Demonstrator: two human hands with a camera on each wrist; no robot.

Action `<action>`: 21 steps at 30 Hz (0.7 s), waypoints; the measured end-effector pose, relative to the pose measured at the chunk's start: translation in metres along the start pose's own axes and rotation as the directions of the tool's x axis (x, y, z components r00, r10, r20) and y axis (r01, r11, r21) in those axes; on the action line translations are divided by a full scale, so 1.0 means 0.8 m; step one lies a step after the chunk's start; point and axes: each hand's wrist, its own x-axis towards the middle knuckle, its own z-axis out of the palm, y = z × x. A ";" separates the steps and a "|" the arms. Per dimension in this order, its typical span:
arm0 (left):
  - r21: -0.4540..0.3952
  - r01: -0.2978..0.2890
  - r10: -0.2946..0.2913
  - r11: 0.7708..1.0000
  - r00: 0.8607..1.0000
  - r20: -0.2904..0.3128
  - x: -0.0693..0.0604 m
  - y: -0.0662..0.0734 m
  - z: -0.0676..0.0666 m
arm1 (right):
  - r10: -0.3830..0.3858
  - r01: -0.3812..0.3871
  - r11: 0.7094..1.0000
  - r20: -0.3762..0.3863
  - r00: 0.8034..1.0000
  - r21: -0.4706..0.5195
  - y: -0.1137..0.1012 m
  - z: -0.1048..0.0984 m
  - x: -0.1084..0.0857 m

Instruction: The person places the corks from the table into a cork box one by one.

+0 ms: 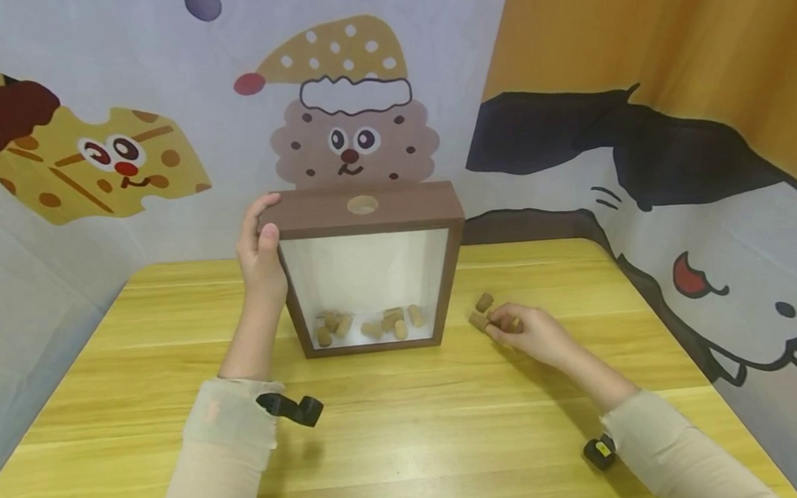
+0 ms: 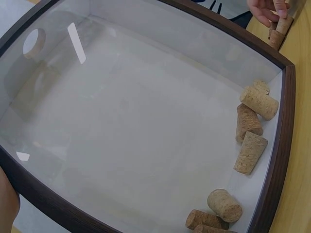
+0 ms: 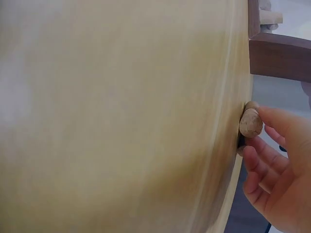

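Here, left hand [image 1: 260, 260] is gripping the box [image 1: 319, 212] by a top corner, right hand [image 1: 532, 335] is pinching a cork [image 1: 478, 321] right of the box, other corks [image 1: 400, 330] (loosely scattered) are lying inside it.

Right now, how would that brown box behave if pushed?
The brown box might tip, standing tall and shallow, though the left hand grips its upper corner. Its straight-edged frame looks stiff. Rounded corks loose inside would probably roll.
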 end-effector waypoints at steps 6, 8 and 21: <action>0.004 0.003 -0.003 1.000 1.000 0.006 -0.001 -0.002 -0.001 | 0.012 -0.012 1.000 -0.007 1.000 -0.027 0.000 0.003 -0.003; 0.005 0.004 -0.004 1.000 1.000 0.008 -0.001 -0.002 -0.001 | 0.015 -0.015 1.000 -0.010 1.000 -0.024 0.000 0.004 -0.004; -0.026 -0.005 0.005 1.000 1.000 -0.006 0.000 0.001 0.002 | -0.041 0.043 0.999 -0.114 0.993 0.016 -0.026 -0.004 -0.015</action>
